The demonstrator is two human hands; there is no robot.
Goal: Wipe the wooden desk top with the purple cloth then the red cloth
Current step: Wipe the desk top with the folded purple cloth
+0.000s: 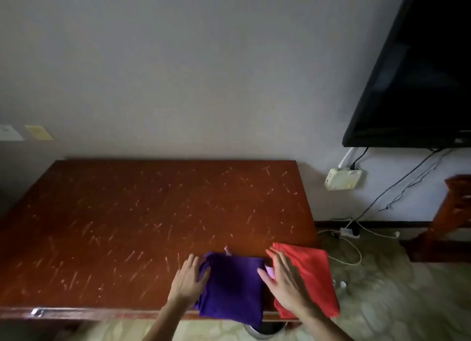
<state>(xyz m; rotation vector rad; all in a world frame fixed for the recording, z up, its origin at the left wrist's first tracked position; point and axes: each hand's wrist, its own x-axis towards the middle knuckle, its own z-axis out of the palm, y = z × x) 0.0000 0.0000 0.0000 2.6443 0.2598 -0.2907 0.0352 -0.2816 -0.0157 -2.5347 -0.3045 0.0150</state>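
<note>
The purple cloth (pixel 233 287) lies folded at the front right of the scratched wooden desk top (pixel 142 221), its near edge hanging over the front. My left hand (pixel 187 279) rests flat at the cloth's left edge, fingers spread. My right hand (pixel 283 282) lies flat with fingers apart, between the purple cloth and the red cloth (pixel 314 277), partly over the red one. The red cloth is folded at the desk's front right corner, overhanging the edge. A small pink piece (pixel 270 270) shows beside my right thumb.
A dark TV screen (pixel 418 68) hangs on the wall at the right. A wall socket (pixel 342 178) and cables (pixel 351 238) run down to the floor right of the desk. A wooden chair part (pixel 451 213) stands far right. A metal latch (pixel 38 312) sits on the desk's front edge.
</note>
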